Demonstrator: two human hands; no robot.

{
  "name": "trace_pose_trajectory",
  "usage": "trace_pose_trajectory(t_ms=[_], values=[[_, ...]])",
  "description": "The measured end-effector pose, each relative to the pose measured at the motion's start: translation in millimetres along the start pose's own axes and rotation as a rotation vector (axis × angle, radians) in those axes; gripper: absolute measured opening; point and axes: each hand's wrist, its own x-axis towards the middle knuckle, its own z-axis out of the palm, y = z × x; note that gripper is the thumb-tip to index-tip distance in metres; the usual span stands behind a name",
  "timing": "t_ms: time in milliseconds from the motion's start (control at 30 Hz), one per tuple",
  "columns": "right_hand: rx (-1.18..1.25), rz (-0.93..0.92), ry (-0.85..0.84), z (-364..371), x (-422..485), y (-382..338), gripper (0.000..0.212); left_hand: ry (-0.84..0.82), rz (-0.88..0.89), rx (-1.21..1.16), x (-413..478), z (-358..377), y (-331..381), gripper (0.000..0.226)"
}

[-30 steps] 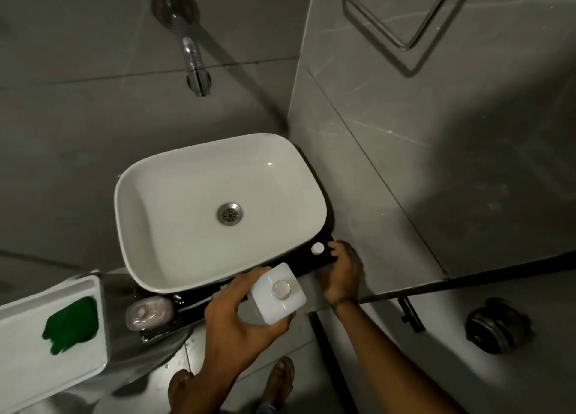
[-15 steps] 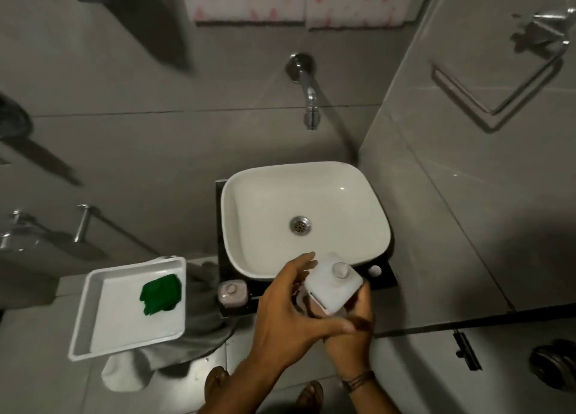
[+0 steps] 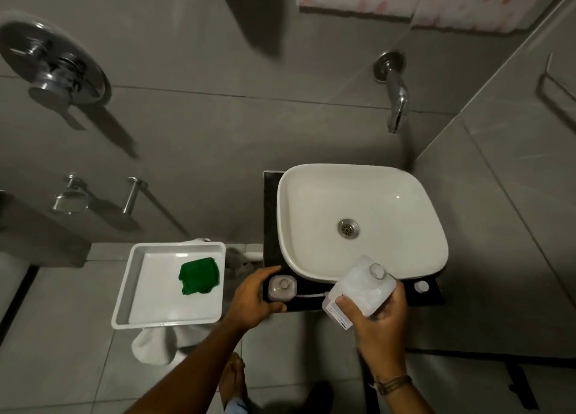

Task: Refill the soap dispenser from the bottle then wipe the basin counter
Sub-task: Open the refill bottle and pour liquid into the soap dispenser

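Grey-tiled washroom; dispenser point(image 3: 282, 288) on black counter point(image 3: 431, 301), left hand point(image 3: 254, 298) cupped round it; right hand point(image 3: 381, 315) grips uncapped bottle point(image 3: 361, 289) beside basin point(image 3: 361, 220); refill under way; next, tip mouth over dispenser.

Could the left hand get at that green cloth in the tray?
Probably yes: the green cloth lies uncovered in the open white tray, beside the left hand, though that hand now cups the soap dispenser.

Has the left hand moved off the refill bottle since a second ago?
Yes. The left hand has left the refill bottle and now cups the soap dispenser at the black counter's left front corner.
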Motion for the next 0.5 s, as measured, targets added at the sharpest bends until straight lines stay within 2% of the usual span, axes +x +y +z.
trace_pose_trajectory(t_ms=[100, 233, 400, 500], values=[[-0.087, -0.098, -0.021, 5.4, 5.1, -8.9, 0.086, -0.01, 0.01, -0.015, 6.0, -1.9, -4.6, 0.073], [-0.123, -0.194, -0.046, 13.1, 13.5, -34.9, 0.085, 0.069, 0.088, -0.106, -7.4, -25.7, 12.1, 0.066], [-0.165, -0.376, -0.15, 33.1, 37.7, -106.0, 0.079, 0.258, 0.226, -0.239, -26.6, -94.1, 90.1, 0.064], [-0.236, -0.5, -0.209, 50.5, 62.4, -162.1, 0.074, 0.343, 0.314, -0.229, -27.2, -142.6, 144.9, 0.064]])
